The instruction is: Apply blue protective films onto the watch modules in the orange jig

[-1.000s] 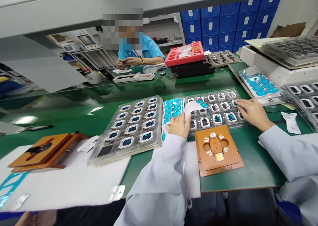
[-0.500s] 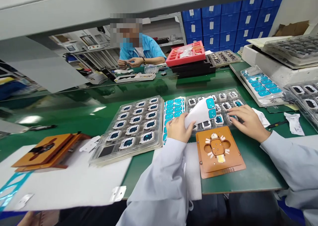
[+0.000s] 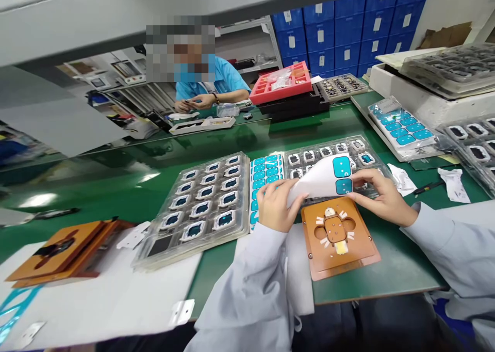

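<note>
Smooth paper sheet (image 3: pixel 315 181), glossy stickers (image 3: pixel 342 167), shiny clear plastic tray (image 3: pixel 244 187), glossy tabletop (image 3: pixel 127 171), matt cloth sleeve (image 3: pixel 247 285).

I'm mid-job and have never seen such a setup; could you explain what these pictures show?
No machine here: these are a person's two bare hands, seen by one camera worn on that person's head. The left hand holds a curled white sheet with blue stickers; the right hand is at its right edge, its grip unclear. On the green table, nearer the wearer, lies an orange-brown fixture; to the left is a clear tray of white-rimmed parts. Across sits a co-worker.
</note>
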